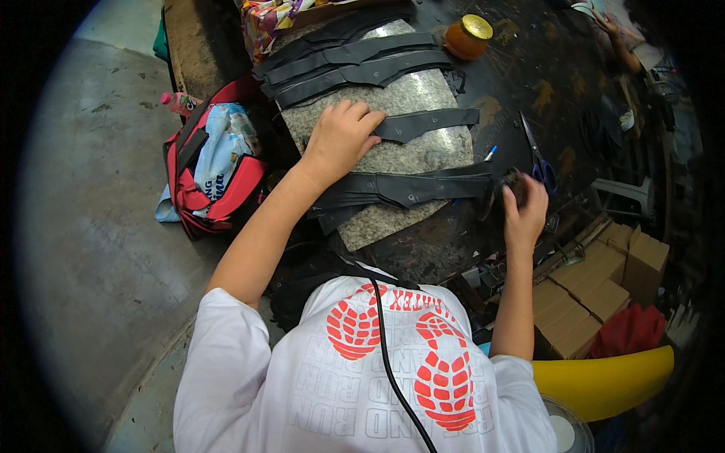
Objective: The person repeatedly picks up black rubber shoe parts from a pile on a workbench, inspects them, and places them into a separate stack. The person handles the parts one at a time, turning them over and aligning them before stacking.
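Note:
A single black strip of sheet material (434,122) lies across a speckled grey stone slab (393,226). My left hand (343,140) is at its left end, fingers bent and pressed onto it. Closer to me, a stack of similar black strips (408,189) spreads over the slab, fanned at its left end. My right hand (526,210) is at the right end of this stack, its fingers closed around a dark, roundish thing (498,195) that I cannot make out. More black strips (355,68) lie in rows on the slab's far part.
Blue-handled scissors (542,170) and a pen (491,153) lie right of the slab. An orange jar with a gold lid (470,38) stands beyond. A red bag (219,170) is at the left, cardboard boxes (589,294) at the right. Another person's hand (606,24) shows far right.

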### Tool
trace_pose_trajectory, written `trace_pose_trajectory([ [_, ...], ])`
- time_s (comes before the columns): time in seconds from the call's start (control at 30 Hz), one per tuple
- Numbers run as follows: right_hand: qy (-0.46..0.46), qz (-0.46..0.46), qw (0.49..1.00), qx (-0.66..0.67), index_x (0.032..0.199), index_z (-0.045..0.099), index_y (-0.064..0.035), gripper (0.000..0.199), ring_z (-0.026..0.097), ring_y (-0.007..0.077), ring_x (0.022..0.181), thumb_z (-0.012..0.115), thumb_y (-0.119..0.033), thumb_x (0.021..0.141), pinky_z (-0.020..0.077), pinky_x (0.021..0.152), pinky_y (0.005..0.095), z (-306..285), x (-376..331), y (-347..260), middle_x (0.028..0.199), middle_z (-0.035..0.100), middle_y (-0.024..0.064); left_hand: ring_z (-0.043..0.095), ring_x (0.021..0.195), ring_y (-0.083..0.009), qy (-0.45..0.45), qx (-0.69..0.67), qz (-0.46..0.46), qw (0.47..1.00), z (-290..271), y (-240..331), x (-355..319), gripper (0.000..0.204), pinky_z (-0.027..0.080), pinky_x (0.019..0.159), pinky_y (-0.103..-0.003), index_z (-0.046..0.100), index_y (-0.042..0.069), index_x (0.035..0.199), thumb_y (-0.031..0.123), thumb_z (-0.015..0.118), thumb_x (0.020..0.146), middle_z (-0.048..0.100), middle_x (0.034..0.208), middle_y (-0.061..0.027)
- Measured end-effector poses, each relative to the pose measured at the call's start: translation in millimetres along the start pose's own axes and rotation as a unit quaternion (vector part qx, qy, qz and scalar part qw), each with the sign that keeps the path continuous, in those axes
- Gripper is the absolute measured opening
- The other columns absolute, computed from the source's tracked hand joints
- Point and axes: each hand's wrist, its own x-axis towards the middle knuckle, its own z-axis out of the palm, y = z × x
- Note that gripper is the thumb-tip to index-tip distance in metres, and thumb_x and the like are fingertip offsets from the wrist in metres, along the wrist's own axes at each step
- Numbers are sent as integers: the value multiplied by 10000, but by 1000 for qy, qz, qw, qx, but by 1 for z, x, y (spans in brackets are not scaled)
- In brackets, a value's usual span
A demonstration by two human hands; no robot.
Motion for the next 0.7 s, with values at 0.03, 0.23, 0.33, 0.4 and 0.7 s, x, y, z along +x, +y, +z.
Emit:
trace_pose_trajectory([
  [0.03,9,60,998,1,1195,645,-42,414,599,328,1095,805,-176,838,472,958,430,-8,-19,14,1164,652,132,593,996,-264,7,8,-12,1000,1,3,-2,361,474,863,-413,686,123,1081,182,839,759,615,1002,-43],
  [0.23,-4,89,981,-174,1263,622,-56,399,592,335,1164,739,-224,921,465,980,441,-18,-83,56,1210,646,135,590,980,-264,49,45,-33,997,4,9,-11,313,472,852,-407,693,145,1029,180,839,755,612,990,-38],
  [0.33,22,231,973,-19,1321,623,-62,372,661,277,1098,677,-229,992,508,938,398,-17,-73,43,1227,686,128,586,968,-261,69,50,-27,996,6,11,-13,299,469,843,-405,703,151,1020,175,836,753,610,984,-36],
  [0.4,56,167,978,111,1380,616,-45,386,692,196,1057,648,-181,1020,530,905,324,-19,-57,22,1228,717,110,583,960,-258,78,37,-19,996,7,11,-15,286,467,835,-403,713,154,1018,171,828,757,610,982,-34],
  [0.7,-15,-78,997,21,1312,703,-177,343,684,267,755,700,-196,970,541,706,328,31,29,-69,939,713,78,584,998,-296,66,29,-21,997,9,12,-15,311,468,854,-427,725,114,1119,183,787,822,631,1040,-67],
])
